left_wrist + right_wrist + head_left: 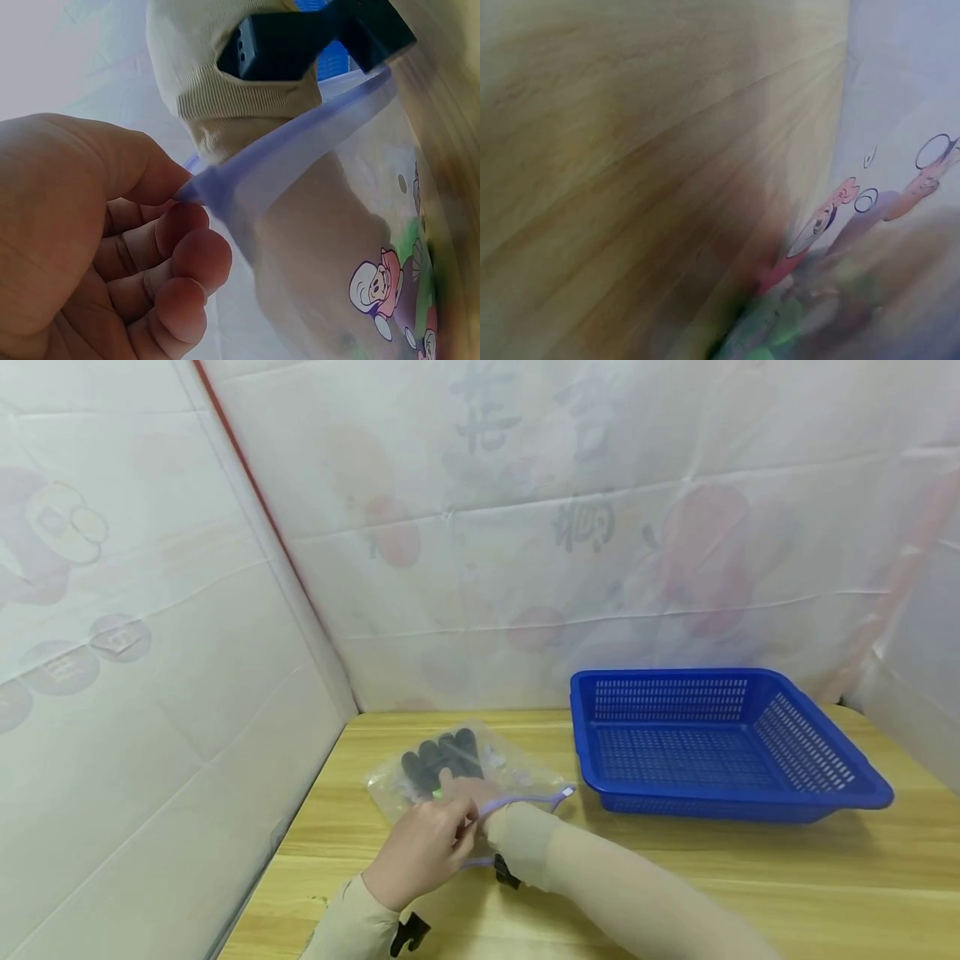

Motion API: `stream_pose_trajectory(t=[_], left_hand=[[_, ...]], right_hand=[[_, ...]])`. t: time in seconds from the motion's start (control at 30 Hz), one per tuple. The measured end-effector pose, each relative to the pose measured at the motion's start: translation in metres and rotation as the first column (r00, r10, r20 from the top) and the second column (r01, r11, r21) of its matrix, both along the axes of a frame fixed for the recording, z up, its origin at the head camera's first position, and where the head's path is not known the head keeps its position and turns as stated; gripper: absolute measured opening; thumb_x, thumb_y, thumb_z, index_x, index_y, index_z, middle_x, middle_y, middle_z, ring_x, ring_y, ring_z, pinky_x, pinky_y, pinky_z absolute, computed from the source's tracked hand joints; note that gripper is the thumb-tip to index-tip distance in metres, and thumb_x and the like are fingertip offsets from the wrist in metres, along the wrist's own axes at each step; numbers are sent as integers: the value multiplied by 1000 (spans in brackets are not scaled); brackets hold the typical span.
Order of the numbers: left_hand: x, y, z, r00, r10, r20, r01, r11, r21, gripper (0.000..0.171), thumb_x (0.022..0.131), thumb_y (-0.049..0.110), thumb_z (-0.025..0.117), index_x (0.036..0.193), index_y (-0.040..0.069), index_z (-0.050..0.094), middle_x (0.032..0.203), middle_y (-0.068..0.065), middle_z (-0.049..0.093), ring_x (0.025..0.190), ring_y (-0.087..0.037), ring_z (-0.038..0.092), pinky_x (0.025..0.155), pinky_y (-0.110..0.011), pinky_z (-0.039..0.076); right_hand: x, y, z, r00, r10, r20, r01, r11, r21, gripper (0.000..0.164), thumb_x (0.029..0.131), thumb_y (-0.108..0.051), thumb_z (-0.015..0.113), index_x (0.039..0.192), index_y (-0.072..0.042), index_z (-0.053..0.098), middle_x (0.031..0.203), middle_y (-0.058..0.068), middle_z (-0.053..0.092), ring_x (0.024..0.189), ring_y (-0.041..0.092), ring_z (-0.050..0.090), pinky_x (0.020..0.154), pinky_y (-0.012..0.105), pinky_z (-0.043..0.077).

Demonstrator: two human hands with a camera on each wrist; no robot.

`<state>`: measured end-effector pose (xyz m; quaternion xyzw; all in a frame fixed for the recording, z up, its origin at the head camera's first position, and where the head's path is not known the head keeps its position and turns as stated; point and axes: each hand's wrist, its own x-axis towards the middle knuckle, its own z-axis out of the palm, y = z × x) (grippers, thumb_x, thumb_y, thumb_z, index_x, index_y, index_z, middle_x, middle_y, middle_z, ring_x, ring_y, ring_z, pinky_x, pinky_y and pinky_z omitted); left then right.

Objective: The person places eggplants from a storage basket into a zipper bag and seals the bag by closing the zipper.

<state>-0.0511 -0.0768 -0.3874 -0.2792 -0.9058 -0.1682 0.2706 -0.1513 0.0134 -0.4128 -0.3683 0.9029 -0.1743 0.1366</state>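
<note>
A clear zip bag [525, 768] with a purple zip edge and printed cartoon figures lies at the left of the table. Thumb and forefinger of my left hand [423, 847] pinch the corner of its purple rim [217, 184]; the other fingers are curled below. Through the bag's mouth reaches my right hand [480, 792], seen through the plastic, its sleeve at the rim. Just beyond it, inside the bag, is a dark grey glove [446, 756], with a green patch [437, 793] beside the hand. I cannot tell whether the right fingers grip the glove.
A blue perforated plastic basket [600, 789] stands at the right back of the wooden table [330, 827]. White printed sheeting [465, 577] hangs behind and along the left side. Black buckled straps [408, 935] sit at both wrists.
</note>
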Motion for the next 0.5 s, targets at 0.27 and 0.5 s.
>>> stream_pose_trajectory(t=[0.27, 0.5], left_hand=[[-1, -1, 0, 1000, 1, -15, -1, 1000, -14, 14, 79, 2, 68, 80, 12, 59, 66, 9, 55, 52, 4, 40, 48, -9, 35], [-1, -2, -1, 1000, 6, -7, -6, 1000, -23, 14, 79, 3, 69, 81, 13, 59, 65, 9, 55, 51, 4, 39, 47, -10, 34]], right_hand=[[-3, -1, -4, 989, 50, -136, -46, 998, 31, 28, 92, -27, 61, 111, -9, 53, 68, -4, 54, 54, 12, 51, 51, 27, 44], [-17, -9, -26, 984, 15, -178, -6, 999, 51, 16, 90, -28, 62, 94, -13, 58, 68, -4, 53, 53, 12, 50, 50, 27, 44]])
